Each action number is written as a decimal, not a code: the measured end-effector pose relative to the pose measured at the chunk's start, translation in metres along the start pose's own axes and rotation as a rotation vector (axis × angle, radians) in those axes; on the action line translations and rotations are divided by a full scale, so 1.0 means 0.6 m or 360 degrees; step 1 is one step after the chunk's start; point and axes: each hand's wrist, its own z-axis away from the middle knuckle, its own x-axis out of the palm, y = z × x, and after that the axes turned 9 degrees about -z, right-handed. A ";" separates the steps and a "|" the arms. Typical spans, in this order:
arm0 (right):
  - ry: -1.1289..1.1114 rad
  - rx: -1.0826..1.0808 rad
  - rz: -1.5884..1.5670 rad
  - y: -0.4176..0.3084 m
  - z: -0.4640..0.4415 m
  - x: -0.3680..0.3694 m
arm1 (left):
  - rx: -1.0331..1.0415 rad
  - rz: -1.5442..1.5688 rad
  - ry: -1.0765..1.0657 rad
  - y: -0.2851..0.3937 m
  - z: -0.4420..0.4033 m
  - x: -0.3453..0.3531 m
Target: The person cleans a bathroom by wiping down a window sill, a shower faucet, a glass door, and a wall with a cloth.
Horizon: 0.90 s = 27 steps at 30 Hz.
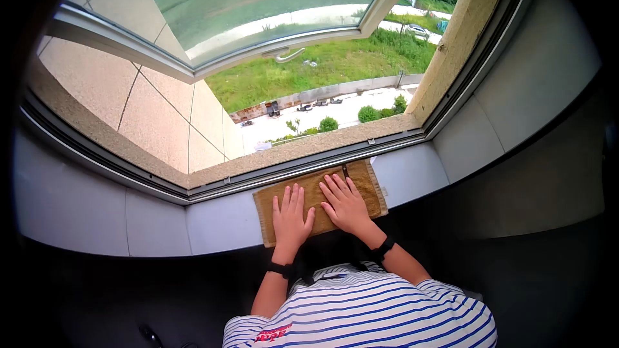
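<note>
Brown cloth (312,192) lies flat beneath your left hand (291,220) and right hand (347,206), both uncurled, palms down, fingers extended. Pale sill (219,227) runs out to either side of them; ahead of your fingertips, the window (277,16) stands open. Behind each hand sits 1 black band (280,269).

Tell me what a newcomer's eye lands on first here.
The open window filling the upper view, with green grass beyond it. Below, the left hand and right hand rest palm-down on a brown cloth lying on the pale sill.
</note>
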 end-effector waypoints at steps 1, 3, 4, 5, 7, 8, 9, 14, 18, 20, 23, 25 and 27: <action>-0.0008 0.0009 -0.0018 -0.001 0.002 -0.003 | -0.0010 0.0004 -0.0022 0.003 0.001 -0.002; -0.0014 0.0021 -0.0035 -0.005 0.000 -0.006 | -0.0030 0.0020 -0.0052 0.004 0.002 -0.009; -0.0020 0.0021 -0.0053 -0.003 0.001 -0.008 | -0.0025 0.0012 -0.0026 0.007 0.002 -0.010; -0.0026 0.0021 -0.0077 -0.001 0.002 -0.007 | -0.0039 0.0005 -0.0072 0.007 0.004 -0.010; -0.0041 0.0029 -0.0074 0.002 0.004 -0.007 | -0.0060 -0.0001 -0.0122 0.016 -0.003 -0.003; -0.0034 0.0007 -0.0109 0.009 0.003 -0.009 | -0.0093 -0.0037 -0.0099 0.021 -0.003 -0.001; -0.0034 0.0002 -0.0155 0.010 0.007 -0.012 | -0.0119 -0.0075 -0.0095 0.026 0.004 -0.002; -0.0071 -0.0109 -0.0226 0.075 0.027 -0.043 | -0.0191 -0.0156 -0.0108 0.098 -0.018 0.019; 0.0013 0.0057 -0.0163 0.186 0.060 -0.102 | -0.0009 -0.0068 -0.0086 0.210 -0.064 0.042; 0.0043 0.0183 -0.0106 0.242 0.085 -0.139 | 0.0109 -0.0008 -0.0024 0.278 -0.091 0.060; 0.0092 0.0387 0.0021 0.314 0.120 -0.173 | 0.0313 0.0107 0.0014 0.353 -0.126 0.076; 0.0157 0.0497 0.0065 0.325 0.133 -0.184 | 0.0324 0.0133 0.0043 0.366 -0.141 0.077; 0.0151 0.0514 0.0120 0.322 0.134 -0.180 | 0.0336 0.0174 0.0051 0.375 -0.140 0.080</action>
